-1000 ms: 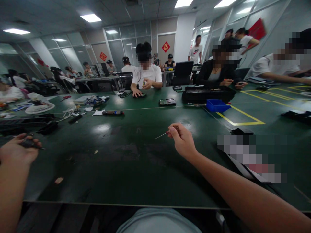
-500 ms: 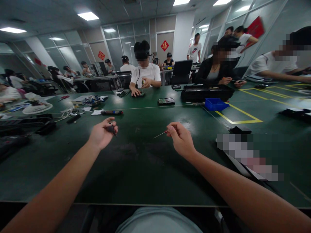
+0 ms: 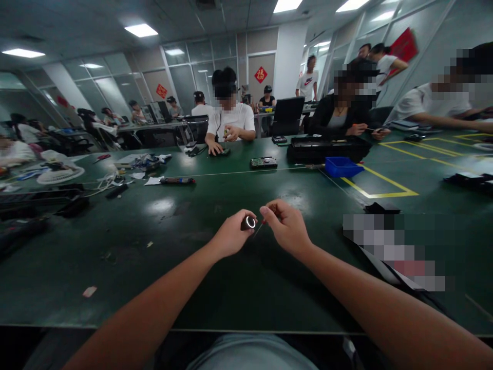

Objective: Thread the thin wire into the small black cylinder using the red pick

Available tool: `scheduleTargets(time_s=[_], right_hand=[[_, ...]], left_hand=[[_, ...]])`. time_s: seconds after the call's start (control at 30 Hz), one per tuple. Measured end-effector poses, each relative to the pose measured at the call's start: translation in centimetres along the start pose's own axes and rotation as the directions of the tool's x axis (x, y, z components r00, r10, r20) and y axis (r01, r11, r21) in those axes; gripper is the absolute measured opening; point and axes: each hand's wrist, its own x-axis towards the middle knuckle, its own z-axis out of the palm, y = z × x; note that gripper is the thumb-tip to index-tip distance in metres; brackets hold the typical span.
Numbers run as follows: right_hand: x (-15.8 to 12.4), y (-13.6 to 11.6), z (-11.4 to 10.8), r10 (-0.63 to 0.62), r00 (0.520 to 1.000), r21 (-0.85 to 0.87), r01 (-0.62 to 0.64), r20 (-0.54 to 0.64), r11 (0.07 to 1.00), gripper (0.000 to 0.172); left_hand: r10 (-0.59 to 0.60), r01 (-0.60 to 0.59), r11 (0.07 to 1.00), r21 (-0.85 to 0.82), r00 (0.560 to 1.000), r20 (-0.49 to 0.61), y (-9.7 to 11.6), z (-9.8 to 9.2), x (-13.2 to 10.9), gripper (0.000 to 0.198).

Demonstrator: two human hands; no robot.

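Observation:
My left hand (image 3: 232,234) grips a small black round object (image 3: 243,224) with a bright white ring (image 3: 250,222) on its end; its kind does not show. Close by on the right, my right hand (image 3: 287,226) is closed around a thin screwdriver (image 3: 263,221) with a reddish handle, mostly hidden by the fingers. Its slender metal shaft points down and left, beside the left fingertips. Whether its tip touches the black object, I cannot tell. Both hands are raised over the green tabletop (image 3: 215,293).
A marker-like tool (image 3: 177,181) and cables lie at left. Further off are a circuit-board device (image 3: 264,162), a blue bin (image 3: 342,166) and a long black housing (image 3: 327,148). Co-workers sit across the table. Scraps (image 3: 90,292) lie near my left forearm.
My left hand has swung right with the black object, up to my right hand, turning the ringed end into view. The screwdriver now points more steeply downward; my right hand has barely moved.

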Motion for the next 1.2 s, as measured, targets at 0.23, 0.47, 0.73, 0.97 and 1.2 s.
scheduleTargets(time_s=[0.23,0.47,0.73,0.97,1.2], right_hand=[[-0.1,-0.1,-0.1,-0.009,0.999,0.060,0.012,-0.052,0.998,0.025],[-0.1,0.3,0.0,0.017,0.990,0.161,0.006,-0.140,0.987,0.021],[0.0,0.6,0.2,0.020,0.996,0.143,-0.008,-0.083,0.990,0.021],[0.0,0.7,0.2,0.022,0.994,0.085,-0.013,-0.110,0.996,0.020],[0.3,0.0,-0.4,-0.019,0.999,-0.040,0.018,-0.032,0.999,0.025]], left_hand=[[0.147,-0.149,0.980,0.134,0.989,0.026,-1.4,-0.4,-0.2,0.040],[0.115,-0.106,0.991,0.078,0.986,-0.118,-3.2,-1.7,0.4,0.039],[0.124,-0.118,0.991,0.057,0.986,-0.108,-3.0,-1.6,0.3,0.041],[0.136,-0.126,0.988,0.090,0.984,-0.113,-3.1,-1.5,0.3,0.041],[0.154,-0.142,0.981,0.132,0.984,-0.090,-3.7,-1.5,0.2,0.041]])
